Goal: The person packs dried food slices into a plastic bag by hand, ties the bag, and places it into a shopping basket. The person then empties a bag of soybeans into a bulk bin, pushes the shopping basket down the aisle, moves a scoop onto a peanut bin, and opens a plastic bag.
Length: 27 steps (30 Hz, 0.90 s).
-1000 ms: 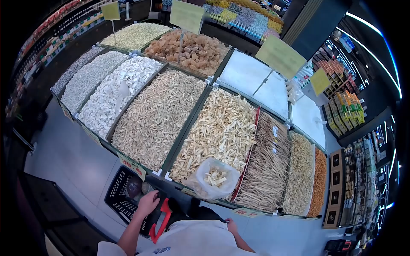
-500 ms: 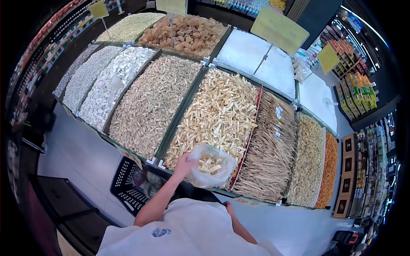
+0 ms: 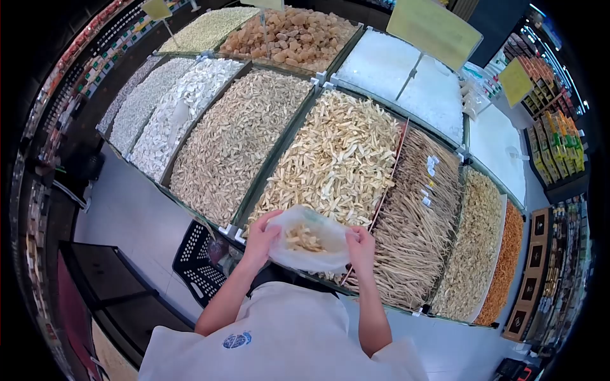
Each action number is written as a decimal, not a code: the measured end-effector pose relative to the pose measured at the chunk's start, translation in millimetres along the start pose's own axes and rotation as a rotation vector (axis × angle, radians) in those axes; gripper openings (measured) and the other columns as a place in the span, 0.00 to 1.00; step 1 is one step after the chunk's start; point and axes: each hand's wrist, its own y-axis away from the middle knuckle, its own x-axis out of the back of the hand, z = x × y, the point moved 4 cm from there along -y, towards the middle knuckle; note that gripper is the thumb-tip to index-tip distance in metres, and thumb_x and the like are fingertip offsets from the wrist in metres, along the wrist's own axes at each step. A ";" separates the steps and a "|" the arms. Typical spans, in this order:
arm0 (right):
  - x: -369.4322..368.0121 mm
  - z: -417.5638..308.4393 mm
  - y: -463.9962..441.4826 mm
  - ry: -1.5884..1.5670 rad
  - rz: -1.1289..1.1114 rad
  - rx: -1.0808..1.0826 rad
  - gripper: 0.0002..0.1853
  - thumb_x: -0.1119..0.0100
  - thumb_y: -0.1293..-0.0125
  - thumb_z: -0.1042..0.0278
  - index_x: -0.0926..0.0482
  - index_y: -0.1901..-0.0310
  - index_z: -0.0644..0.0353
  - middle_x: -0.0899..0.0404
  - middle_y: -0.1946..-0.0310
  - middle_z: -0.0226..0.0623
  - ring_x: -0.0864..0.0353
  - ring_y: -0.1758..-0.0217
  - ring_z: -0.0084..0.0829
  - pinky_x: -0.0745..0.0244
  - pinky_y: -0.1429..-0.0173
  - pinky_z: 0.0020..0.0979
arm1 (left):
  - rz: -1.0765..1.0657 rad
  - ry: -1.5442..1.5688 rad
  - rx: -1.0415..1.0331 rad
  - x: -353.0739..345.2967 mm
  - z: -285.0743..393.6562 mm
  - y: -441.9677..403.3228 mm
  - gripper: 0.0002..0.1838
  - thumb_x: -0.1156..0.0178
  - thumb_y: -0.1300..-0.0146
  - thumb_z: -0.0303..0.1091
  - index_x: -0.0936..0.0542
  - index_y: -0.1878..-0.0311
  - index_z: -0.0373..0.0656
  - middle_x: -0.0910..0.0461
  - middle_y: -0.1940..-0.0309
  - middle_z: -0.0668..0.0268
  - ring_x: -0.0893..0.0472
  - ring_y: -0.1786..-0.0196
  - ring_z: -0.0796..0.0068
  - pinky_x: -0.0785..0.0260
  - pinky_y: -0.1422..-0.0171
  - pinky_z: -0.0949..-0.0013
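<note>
A clear plastic bag (image 3: 318,260) is stretched between my two hands over the front edge of a bin of pale dried slices (image 3: 346,152). Inside the bag lies a small heap of the same kind of slices (image 3: 304,239). My left hand (image 3: 259,240) is closed on the bag's left rim. On the opposite side, my right hand (image 3: 361,247) pinches the right rim between thumb and fingers. The bag's mouth faces up, pulled wide.
Thin dried roots (image 3: 416,216) fill the bin on the right, and small beige pieces (image 3: 238,136) the one on the left. Amber lumps (image 3: 289,38) and white trays (image 3: 378,63) stand behind. A black basket (image 3: 194,260) with bagged goods sits below left. Yellow sign cards (image 3: 434,32) rise above.
My right hand has come up from near my waist and taken hold of the bag's right rim. The bag's mouth is now pulled wider sideways. The view has shifted slightly.
</note>
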 end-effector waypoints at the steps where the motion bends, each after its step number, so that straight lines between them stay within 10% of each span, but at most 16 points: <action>1: 0.8 4.9 0.3 0.070 -0.018 0.009 0.12 0.38 0.38 0.69 0.21 0.54 0.63 0.20 0.72 0.35 0.24 0.73 0.23 0.29 0.66 0.26 | -0.053 -0.240 -0.017 19.5 -18.4 -12.6 0.20 0.42 0.38 0.25 0.23 0.42 0.41 0.19 0.64 0.66 0.20 0.63 0.81 0.27 0.61 0.77; 3: 3.9 10.9 3.9 0.139 -0.027 0.098 0.14 0.38 0.38 0.71 0.22 0.50 0.62 0.20 0.72 0.35 0.24 0.73 0.23 0.28 0.66 0.27 | -0.138 -0.501 0.146 10.8 0.1 -13.0 0.19 0.41 0.37 0.30 0.22 0.42 0.42 0.18 0.67 0.64 0.20 0.64 0.79 0.27 0.61 0.75; 9: 5.6 -11.9 -12.2 0.000 -0.126 -0.002 0.28 0.38 0.39 0.75 0.32 0.36 0.58 0.21 0.65 0.36 0.24 0.71 0.23 0.27 0.65 0.26 | 0.041 -1.225 -0.408 37.0 -28.8 -122.5 0.32 0.34 0.44 0.45 0.28 0.36 0.49 0.24 0.50 0.48 0.19 0.55 0.51 0.25 0.52 0.56; 15: 0.6 -7.9 0.9 -0.011 -0.035 -0.026 0.26 0.39 0.38 0.75 0.30 0.37 0.57 0.22 0.62 0.34 0.26 0.71 0.21 0.28 0.65 0.24 | -0.132 -1.387 -0.208 -5.9 -42.6 -152.3 0.37 0.31 0.48 0.48 0.31 0.33 0.55 0.30 0.44 0.46 0.22 0.50 0.40 0.27 0.48 0.51; 22: 3.7 2.1 13.8 -0.108 0.029 -0.057 0.22 0.39 0.39 0.77 0.26 0.41 0.58 0.24 0.65 0.31 0.29 0.71 0.18 0.30 0.66 0.22 | -0.071 -0.764 -0.167 -2.2 -25.4 -147.4 0.39 0.39 0.47 0.17 0.32 0.31 0.54 0.24 0.70 0.60 0.22 0.73 0.72 0.26 0.68 0.68; 27: 6.6 12.2 13.0 -0.107 0.023 -0.014 0.21 0.40 0.38 0.78 0.25 0.43 0.58 0.26 0.67 0.28 0.30 0.72 0.17 0.32 0.67 0.22 | -0.092 -0.791 -0.189 -18.2 -7.5 -131.8 0.36 0.39 0.43 0.18 0.32 0.30 0.53 0.27 0.73 0.67 0.26 0.76 0.80 0.29 0.76 0.73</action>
